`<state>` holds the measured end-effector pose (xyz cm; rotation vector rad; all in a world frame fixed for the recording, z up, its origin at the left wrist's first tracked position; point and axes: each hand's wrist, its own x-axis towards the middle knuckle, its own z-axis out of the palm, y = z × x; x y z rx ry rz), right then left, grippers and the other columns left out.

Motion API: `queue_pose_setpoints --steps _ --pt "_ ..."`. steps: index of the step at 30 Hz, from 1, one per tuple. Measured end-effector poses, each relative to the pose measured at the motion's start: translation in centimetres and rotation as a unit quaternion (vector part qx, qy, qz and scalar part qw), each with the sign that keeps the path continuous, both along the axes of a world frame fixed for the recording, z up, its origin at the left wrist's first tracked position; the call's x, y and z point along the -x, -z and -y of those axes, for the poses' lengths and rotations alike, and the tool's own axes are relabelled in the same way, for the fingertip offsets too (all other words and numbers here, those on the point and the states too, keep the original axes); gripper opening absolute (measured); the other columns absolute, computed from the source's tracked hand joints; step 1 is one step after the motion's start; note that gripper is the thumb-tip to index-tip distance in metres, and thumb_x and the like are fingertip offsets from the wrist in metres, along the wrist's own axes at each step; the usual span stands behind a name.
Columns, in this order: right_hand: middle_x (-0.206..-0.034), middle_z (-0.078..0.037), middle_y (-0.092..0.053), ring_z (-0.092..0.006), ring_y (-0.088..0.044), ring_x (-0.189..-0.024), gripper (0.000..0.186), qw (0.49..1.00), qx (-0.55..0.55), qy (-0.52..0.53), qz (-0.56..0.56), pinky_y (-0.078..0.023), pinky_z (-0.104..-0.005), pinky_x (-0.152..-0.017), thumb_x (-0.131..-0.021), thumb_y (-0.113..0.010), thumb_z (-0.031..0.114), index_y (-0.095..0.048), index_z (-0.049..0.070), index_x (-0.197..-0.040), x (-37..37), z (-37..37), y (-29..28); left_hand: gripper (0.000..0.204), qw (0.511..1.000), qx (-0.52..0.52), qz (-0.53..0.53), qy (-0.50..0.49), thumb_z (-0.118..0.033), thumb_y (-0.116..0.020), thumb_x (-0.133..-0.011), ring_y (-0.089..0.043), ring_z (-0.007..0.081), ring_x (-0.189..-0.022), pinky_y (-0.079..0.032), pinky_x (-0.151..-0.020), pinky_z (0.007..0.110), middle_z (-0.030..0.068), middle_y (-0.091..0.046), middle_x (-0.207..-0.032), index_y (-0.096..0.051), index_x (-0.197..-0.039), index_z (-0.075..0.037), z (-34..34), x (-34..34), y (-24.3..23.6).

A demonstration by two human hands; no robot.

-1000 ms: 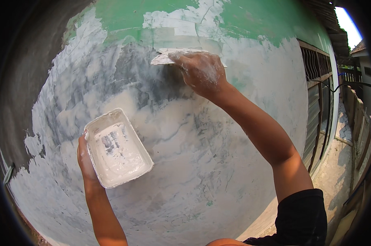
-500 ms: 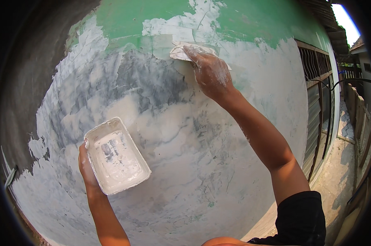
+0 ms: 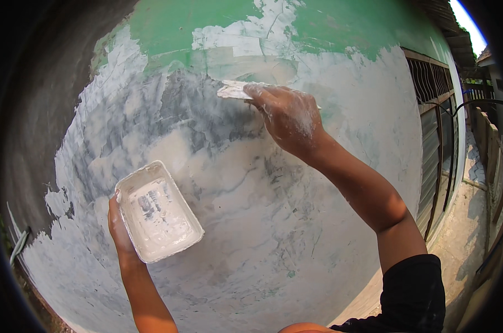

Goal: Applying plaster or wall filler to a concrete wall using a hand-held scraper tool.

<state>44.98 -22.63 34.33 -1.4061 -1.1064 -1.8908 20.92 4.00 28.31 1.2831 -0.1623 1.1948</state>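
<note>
A white rectangular tub (image 3: 180, 225), smeared inside with wet white filler, is held out in front of the wall by my left hand (image 3: 120, 225), which grips its left side. My right hand (image 3: 289, 114) is closed around a flat, filler-coated scraper (image 3: 232, 90) pressed against or very near the wall; most of its blade is hidden by my fingers. White residue coats the back of that hand. Behind both hands the wall (image 3: 251, 222) carries patchy white and grey filler, with bare green paint (image 3: 340, 25) above.
Dark grey, uncoated wall (image 3: 40, 100) borders the filler on the left, with a thin bent cable or strip (image 3: 19, 244) low down. At the right are a barred window (image 3: 429, 77), a slatted shutter (image 3: 426, 161), a narrow concrete path (image 3: 465, 222) and a fence (image 3: 487, 139).
My right hand and the scraper have moved down the wall from the green edge, and the scraper has tilted flatter. The tub in my left hand has stayed nearly still.
</note>
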Motion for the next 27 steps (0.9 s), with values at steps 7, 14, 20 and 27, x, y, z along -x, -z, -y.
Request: queue_pose_setpoints --steps 7,14,20,27 --pt "-0.091 -0.018 -0.073 -0.0366 -0.071 -0.079 0.02 0.976 -0.176 0.052 -0.121 -0.056 -0.0461 -0.067 -0.096 -0.063 0.017 -0.073 0.008 -0.111 -6.1 2.1 -5.7 0.044 1.0 0.001 0.002 -0.01 -0.036 -0.045 -0.103 -0.071 0.0199 -0.087 -0.061 -0.076 0.033 0.012 -0.069 -0.105 -0.061 -0.123 0.0 -0.3 0.1 0.6" --pt "-0.085 -0.01 -0.07 -0.0264 -0.072 -0.08 0.017 0.988 0.148 -0.027 0.013 -0.057 -0.0395 -0.064 -0.089 -0.062 0.009 -0.068 0.008 -0.105 1.7 -3.7 5.1 0.045 0.999 0.032 0.001 0.026 -0.037 -0.046 -0.102 -0.071 0.0211 -0.087 -0.061 -0.075 0.035 0.0122 -0.068 -0.106 -0.06 -0.124 -0.001 -0.8 0.4 0.8" --pt "-0.09 -0.011 -0.073 -0.0273 -0.072 -0.079 0.017 0.995 0.052 -0.08 -0.014 -0.056 -0.0394 -0.059 -0.095 -0.062 0.012 -0.069 0.009 -0.11 1.4 -1.1 2.6 0.045 0.999 0.036 0.001 0.028 -0.037 -0.047 -0.102 -0.071 0.0206 -0.087 -0.062 -0.075 0.035 0.0121 -0.068 -0.106 -0.06 -0.124 -0.001 -0.7 -0.4 1.3" --pt "-0.089 -0.016 -0.068 -0.0316 -0.069 -0.08 0.047 0.998 -0.03 -0.01 -0.053 -0.057 -0.0407 -0.067 -0.087 -0.059 0.0 -0.06 -0.002 -0.133 -5.9 -2.3 -1.6 0.044 0.999 0.037 0.001 0.016 -0.037 -0.048 -0.101 -0.071 0.0201 -0.088 -0.062 -0.076 0.034 0.012 -0.068 -0.105 -0.06 -0.124 -0.001 -1.2 -0.9 1.9"
